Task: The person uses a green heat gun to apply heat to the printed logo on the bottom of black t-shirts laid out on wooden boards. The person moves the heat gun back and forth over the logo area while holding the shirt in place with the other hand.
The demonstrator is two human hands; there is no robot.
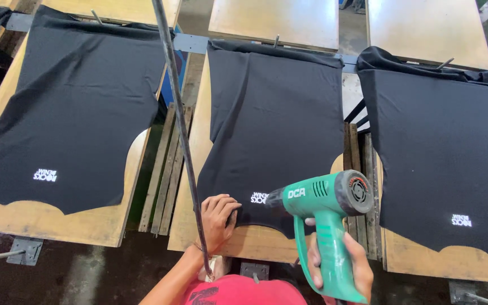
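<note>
Fingers (228, 210) of left hand (217, 219) pin black shirt (275, 130); right hand (343, 265) grips green heat gun (323, 203).
Shirt: soft, light, best held flat beside its white print (259, 198).

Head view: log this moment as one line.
left hand pressing middle black cloth | right hand holding green heat gun, nozzle at white print

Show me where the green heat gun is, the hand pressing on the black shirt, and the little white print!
green heat gun (326, 197), head view, on its green body.
left hand (218, 217), head view, on the back of the hand.
white print (259, 198), head view, on the mark of the middle black shirt (278, 124).
</note>
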